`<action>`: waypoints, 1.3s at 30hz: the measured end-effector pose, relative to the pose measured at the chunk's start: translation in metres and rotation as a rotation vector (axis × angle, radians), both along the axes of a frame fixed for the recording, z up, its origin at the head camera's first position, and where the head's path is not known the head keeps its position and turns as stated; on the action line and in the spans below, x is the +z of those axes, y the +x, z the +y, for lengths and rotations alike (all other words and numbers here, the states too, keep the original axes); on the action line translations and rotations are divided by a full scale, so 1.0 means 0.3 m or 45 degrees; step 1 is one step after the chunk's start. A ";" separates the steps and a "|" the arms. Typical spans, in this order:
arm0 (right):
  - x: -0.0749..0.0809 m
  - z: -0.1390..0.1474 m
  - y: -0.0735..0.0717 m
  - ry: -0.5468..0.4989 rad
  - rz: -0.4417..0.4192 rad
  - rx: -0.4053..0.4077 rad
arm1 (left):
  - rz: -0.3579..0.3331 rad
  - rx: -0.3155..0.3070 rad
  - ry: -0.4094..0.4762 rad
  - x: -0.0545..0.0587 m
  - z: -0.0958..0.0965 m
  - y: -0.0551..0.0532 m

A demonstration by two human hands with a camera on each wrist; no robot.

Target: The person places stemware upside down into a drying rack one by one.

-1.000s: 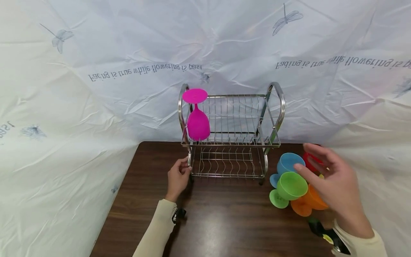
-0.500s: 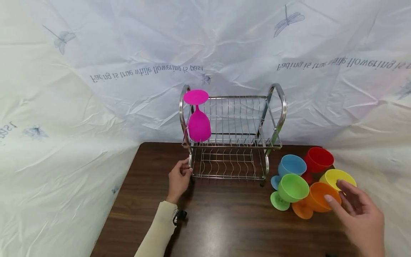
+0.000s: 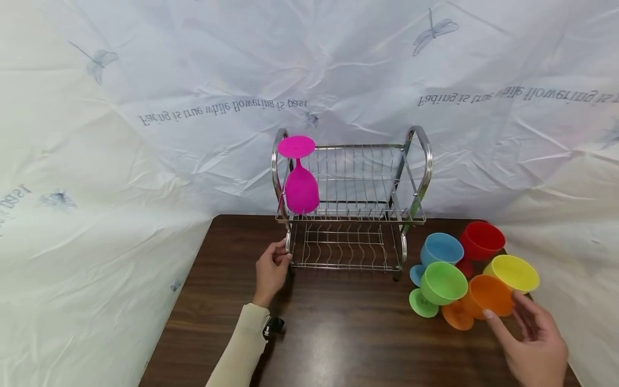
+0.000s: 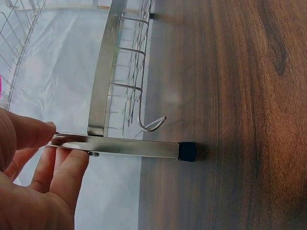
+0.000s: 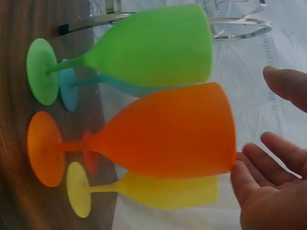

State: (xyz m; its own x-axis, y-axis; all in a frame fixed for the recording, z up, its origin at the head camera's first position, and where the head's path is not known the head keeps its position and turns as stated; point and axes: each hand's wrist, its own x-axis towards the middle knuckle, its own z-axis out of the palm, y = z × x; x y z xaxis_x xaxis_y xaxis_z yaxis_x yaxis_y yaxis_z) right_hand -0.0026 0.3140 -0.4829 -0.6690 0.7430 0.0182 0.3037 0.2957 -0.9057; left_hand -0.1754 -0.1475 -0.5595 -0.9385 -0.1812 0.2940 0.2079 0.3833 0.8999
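Head: right fingers [image 3: 532, 308] now lower, at orange goblet [image 3: 488, 296]

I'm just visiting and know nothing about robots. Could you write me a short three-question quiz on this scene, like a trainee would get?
1. Count: how many cups stand upright on the table?
2. True or false: the pink cup is upside down on the rack.
3. Choose: what does the left hand grip? A) the pink cup; B) the rack; C) nothing.

Key:
1. Five: the red cup, yellow cup, blue cup, green cup and orange cup.
2. True.
3. B.
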 end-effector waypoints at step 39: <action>-0.182 0.037 -0.072 -0.118 -0.152 -0.015 | -0.024 0.026 0.024 -0.002 0.003 0.001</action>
State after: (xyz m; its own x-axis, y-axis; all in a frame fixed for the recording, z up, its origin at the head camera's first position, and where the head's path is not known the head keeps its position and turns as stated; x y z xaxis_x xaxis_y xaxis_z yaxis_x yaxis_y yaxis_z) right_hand -0.0241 0.3250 -0.5374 -0.6539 0.7454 -0.1297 0.4136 0.2087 -0.8862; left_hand -0.1751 -0.1466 -0.5603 -0.9398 -0.2054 0.2730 0.1835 0.3705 0.9105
